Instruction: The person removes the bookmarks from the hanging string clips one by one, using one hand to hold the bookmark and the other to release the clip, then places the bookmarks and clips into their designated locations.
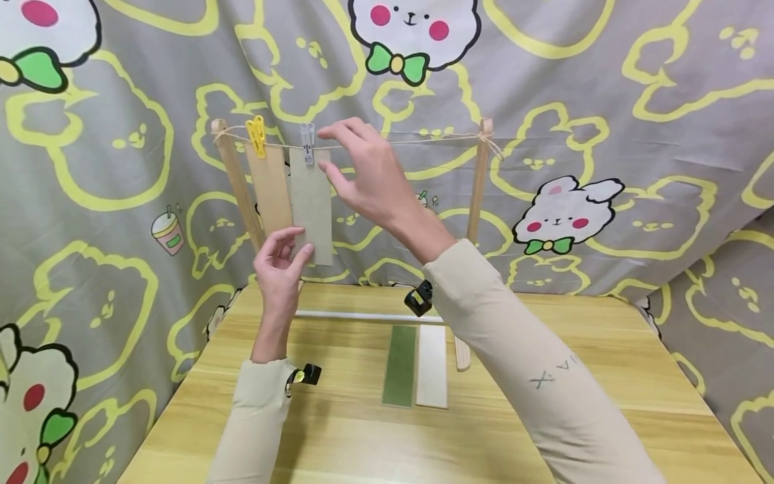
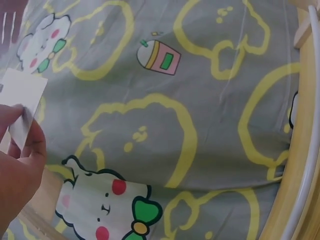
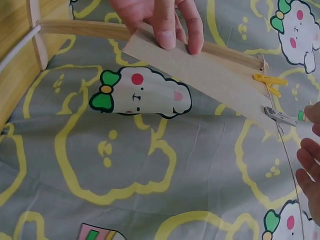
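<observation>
A grey-beige rectangular card (image 1: 316, 208) hangs from a string (image 1: 417, 140), with a grey clothespin (image 1: 308, 143) clipped over its top edge. My left hand (image 1: 280, 269) pinches the card low on its left side between thumb and fingers, as the left wrist view also shows. Just right of the clothespin is my right hand (image 1: 375, 175), thumb and forefinger spread apart. The right wrist view shows its fingers (image 3: 307, 162) apart from the grey clothespin (image 3: 280, 116). To the left, a yellow clothespin (image 1: 256, 136) holds a tan card (image 1: 272, 191) on the same string.
Two wooden posts (image 1: 476, 195) carry the string, and a white rod (image 1: 363, 315) runs low between them. A green card (image 1: 399, 366) and a white card (image 1: 432, 366) lie side by side on the wooden table (image 1: 338, 430). Behind hangs a patterned grey curtain (image 1: 544, 74).
</observation>
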The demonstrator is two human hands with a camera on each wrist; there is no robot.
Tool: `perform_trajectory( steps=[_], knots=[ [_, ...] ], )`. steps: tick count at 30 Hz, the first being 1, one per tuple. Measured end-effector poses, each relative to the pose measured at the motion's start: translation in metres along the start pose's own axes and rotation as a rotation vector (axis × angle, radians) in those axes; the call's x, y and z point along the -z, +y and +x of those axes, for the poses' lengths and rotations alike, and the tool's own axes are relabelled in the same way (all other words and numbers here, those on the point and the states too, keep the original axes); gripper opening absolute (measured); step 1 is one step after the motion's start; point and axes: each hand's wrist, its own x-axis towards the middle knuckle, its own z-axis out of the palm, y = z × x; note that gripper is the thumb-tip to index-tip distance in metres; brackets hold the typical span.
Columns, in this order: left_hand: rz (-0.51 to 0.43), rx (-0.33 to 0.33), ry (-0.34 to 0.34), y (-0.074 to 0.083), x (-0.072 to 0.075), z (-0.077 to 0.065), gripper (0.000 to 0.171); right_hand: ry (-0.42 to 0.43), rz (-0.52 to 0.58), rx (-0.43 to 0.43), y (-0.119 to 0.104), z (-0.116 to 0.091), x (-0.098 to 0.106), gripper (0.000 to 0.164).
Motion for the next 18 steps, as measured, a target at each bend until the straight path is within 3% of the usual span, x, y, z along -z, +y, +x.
perform_trajectory(
  steps=[10, 18],
  knots=[
    [-0.007, -0.038, 0.064, 0.006, 0.000, 0.001, 0.027, -0.137, -0.136, -0.118, -0.008, 0.034, -0.005, 0.034],
    [-0.017, -0.006, 0.062, 0.006, -0.004, -0.001, 0.026, -0.231, -0.215, -0.219, -0.007, 0.051, -0.006, 0.041]
  ],
)
